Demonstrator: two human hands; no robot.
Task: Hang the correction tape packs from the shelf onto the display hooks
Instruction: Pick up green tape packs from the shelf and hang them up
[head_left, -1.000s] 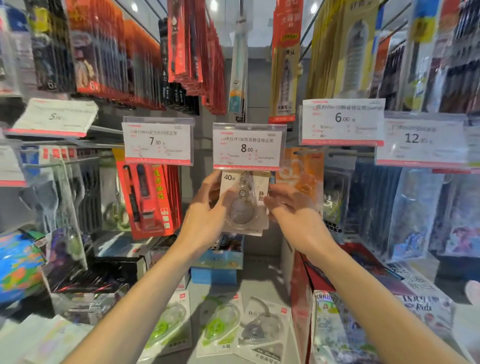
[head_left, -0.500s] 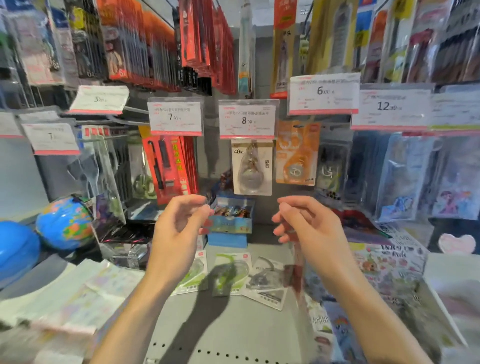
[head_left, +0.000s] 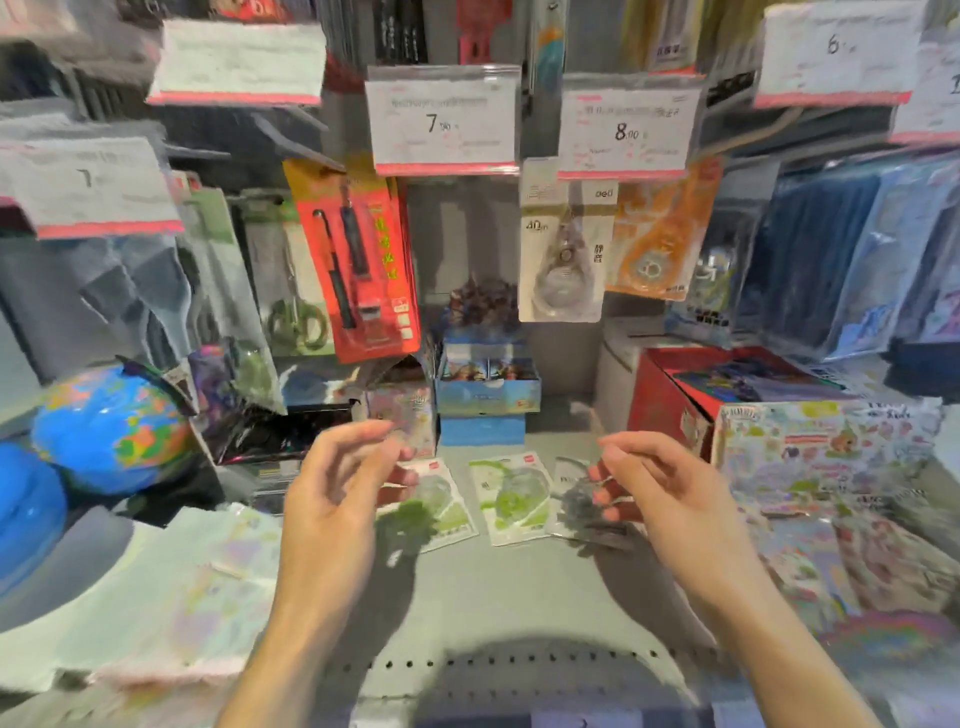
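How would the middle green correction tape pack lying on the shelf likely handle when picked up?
The green pack lies flat, seemingly thin card: probably light and slightly bendy. Its glossy clear blister could be slippery, so pinching an edge seems easier.

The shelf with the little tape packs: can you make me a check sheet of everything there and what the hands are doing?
Surface: grey shelf, row of small holes near its front edge.
Job's things: three correction tape packs lie flat on it: left green pack, middle green pack, grey pack. One hung pack is on the hook under the 8.00 price tag.
Clutter: globe, blue box, red box, sticker sheets.
Hands: left hand and right hand hover over the packs, fingers loosely curled, holding nothing.
Cables: nothing seen.
Surroundings: hooks of hanging stationery, red pen pack, orange tape pack; picture is blurry.
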